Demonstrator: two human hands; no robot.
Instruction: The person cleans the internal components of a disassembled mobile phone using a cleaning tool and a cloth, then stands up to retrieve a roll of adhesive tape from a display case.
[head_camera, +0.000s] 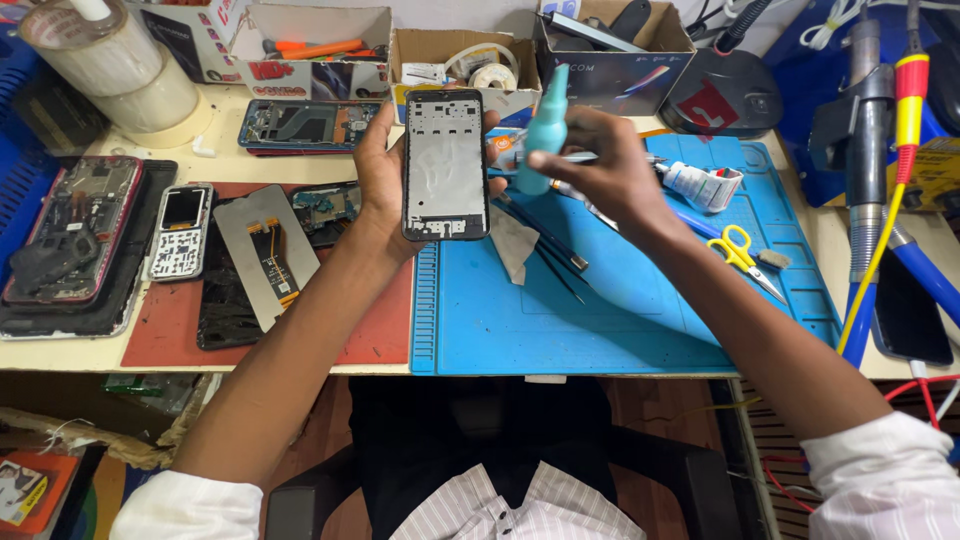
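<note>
My left hand (375, 175) holds a black phone frame (445, 165) upright, its bare silver inner plate facing me. My right hand (610, 170) grips a small teal bottle (546, 128) just right of the frame, its tip pointing up and tilted toward the frame's top edge. Both hands hover over the near left part of the blue work mat (600, 310). A scrap of white paper (514, 245) and thin dark tools (545, 245) lie on the mat under my hands.
Left on a red mat (375, 330) lie a grey display panel (265, 250), a small keypad phone (181, 231) and opened phones (72, 230). Yellow-handled scissors (742, 255) and a white tube (700, 185) lie right. Cardboard boxes (455, 55) and tape rolls (110, 70) line the back; a soldering tool (868, 150) stands far right.
</note>
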